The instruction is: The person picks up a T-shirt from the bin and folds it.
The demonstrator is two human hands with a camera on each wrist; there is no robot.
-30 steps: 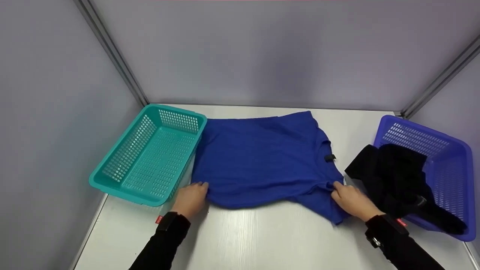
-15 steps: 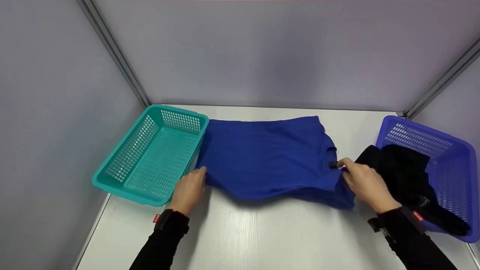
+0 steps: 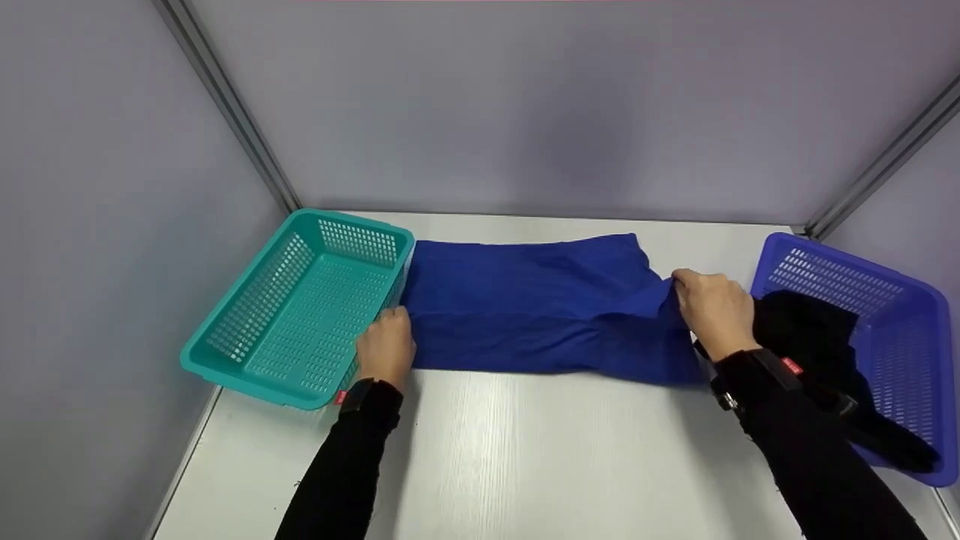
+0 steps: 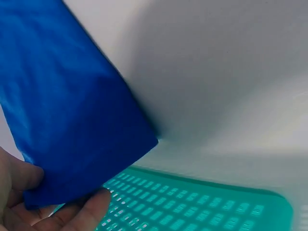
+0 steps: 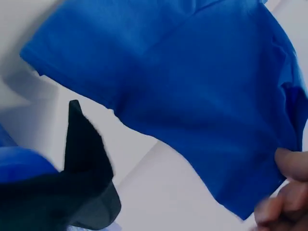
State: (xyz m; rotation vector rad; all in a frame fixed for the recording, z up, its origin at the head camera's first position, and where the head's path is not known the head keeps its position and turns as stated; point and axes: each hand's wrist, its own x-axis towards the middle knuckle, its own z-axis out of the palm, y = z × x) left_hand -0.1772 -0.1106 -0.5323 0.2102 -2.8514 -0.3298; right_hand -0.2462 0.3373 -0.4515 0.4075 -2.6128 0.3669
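A blue T-shirt (image 3: 510, 337) lies lengthwise across the table, its near side lifted and turned back over the far part. My left hand (image 3: 388, 346) pinches the hem end, beside the teal basket. In the left wrist view, the thumb and fingers (image 4: 96, 207) hold a corner of the cloth (image 4: 82, 144). At the other end my right hand (image 3: 716, 311) grips the shirt near the shoulder, raising that part. The right wrist view shows the thumb (image 5: 292, 163) pressed on the raised fabric (image 5: 207, 96). The neckline is hidden under the turned cloth.
An open teal basket (image 3: 196, 358) stands on the left, close against the shirt's hem end. At the right is a purple basket (image 3: 941, 337) with a black garment (image 3: 806, 330) draped over its near side. Grey panels (image 3: 480, 112) enclose the white table (image 3: 487, 457).
Both hands have moved away from me, carrying the shirt's near edge up and over. The right hand has travelled farther, and the collar tag is now covered.
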